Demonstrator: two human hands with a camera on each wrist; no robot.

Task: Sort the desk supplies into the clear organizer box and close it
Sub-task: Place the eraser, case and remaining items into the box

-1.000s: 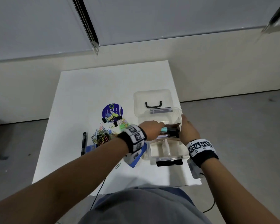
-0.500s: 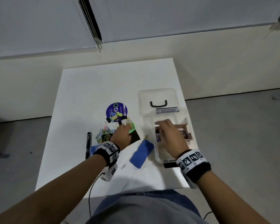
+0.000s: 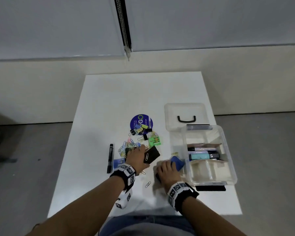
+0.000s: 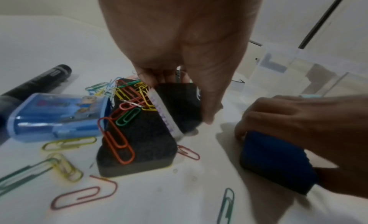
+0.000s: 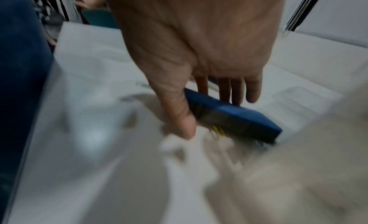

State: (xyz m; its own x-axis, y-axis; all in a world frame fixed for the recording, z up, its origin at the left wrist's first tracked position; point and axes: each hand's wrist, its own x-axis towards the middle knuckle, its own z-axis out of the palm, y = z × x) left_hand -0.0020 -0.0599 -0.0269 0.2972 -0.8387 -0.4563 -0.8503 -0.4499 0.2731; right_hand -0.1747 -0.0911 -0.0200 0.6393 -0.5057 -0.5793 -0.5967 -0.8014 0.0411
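Observation:
The clear organizer box (image 3: 228, 150) stands open at the table's right edge, with markers and a teal highlighter (image 3: 199, 156) in its middle compartment. Its lid (image 3: 184, 109) lies behind it. My right hand (image 3: 173, 165) (image 5: 211, 115) grips a blue eraser (image 3: 178, 162) (image 5: 239, 114) (image 4: 274, 161) just left of the box, thumb on one side and fingers on the other. My left hand (image 3: 143, 154) (image 4: 179, 99) pinches a tilted black block (image 3: 152, 156) (image 4: 179, 107). A second black felt block (image 4: 139, 140) lies flat beside it with paper clips stuck on top.
Loose coloured paper clips (image 3: 128, 147) (image 4: 67, 196) are scattered around my left hand. A blue staple box (image 3: 118, 162) (image 4: 57, 115) and a black marker (image 3: 110, 158) (image 4: 29, 87) lie to the left. Binder clips cover a purple disc (image 3: 141, 124), near a green item (image 3: 154, 141).
My right hand has left the box and closed round the blue eraser on the table. My left hand, from the clip pile, has taken hold of the black block.

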